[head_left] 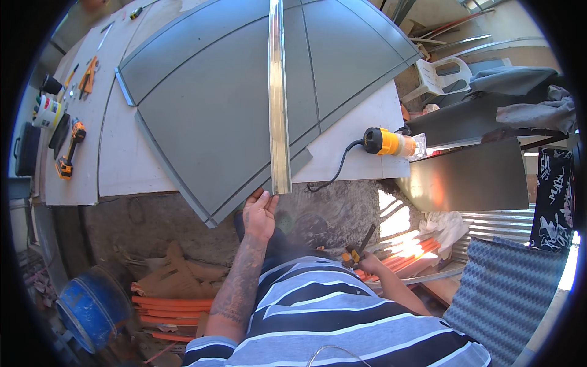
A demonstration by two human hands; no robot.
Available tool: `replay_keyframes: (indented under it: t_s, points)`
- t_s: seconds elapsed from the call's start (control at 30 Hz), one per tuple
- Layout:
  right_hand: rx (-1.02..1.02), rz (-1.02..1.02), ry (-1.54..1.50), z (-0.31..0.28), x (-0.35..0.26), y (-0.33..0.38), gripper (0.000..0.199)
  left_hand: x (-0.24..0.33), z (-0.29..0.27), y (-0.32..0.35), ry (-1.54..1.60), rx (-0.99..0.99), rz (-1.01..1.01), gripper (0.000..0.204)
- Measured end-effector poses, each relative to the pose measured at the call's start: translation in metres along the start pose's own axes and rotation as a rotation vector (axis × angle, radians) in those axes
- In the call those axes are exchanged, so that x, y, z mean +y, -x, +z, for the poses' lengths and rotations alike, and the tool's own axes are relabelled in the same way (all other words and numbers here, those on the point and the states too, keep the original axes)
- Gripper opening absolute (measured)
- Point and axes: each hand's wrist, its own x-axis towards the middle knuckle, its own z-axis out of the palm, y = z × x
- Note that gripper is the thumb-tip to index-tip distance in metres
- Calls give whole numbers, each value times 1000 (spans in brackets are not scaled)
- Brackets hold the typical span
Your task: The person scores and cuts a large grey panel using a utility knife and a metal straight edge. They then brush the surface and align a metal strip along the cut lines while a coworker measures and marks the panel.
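A large grey sheet panel (pixel 214 92) with scored lines and folded edges lies on the white work table. Across it runs a long shiny metal strip (pixel 278 110), its near end sticking out past the panel's edge. My left hand (pixel 260 217) is at that near end, fingers closed where strip and panel edge meet; some fingertips are hidden beneath. Low by my right side, my right hand (pixel 370 263) grips a yellow-and-black bar clamp (pixel 351 257), its dark bar pointing up. A yellow-and-black corded router (pixel 391 142) lies on the table right of the panel.
A cordless drill (pixel 71 150), orange clamps (pixel 89 74) and a white tub (pixel 47 113) are at the table's left. Below stand a blue drum (pixel 95 306) and orange lengths (pixel 171 309). A white plastic chair (pixel 441 76) and grey panel (pixel 468 177) are right.
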Motion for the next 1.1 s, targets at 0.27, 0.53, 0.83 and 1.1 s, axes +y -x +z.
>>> replay_keyframes:
  t_s: [0.27,0.53,0.83,1.1]
  points:
    - [-11,58,-78,21,49,-27,55,1,-2,-3,-39,-36,-15,19]
    - [62,150,-100,54,54,-45,60,84,7,49,-1246,-343,35,44]
    - [60,286,-238,93,47,-31,64,126,112,-60,-1485,-413,686,48]
    - [278,264,-460,190,37,0,62,105,145,-102,-1726,-701,812,60]
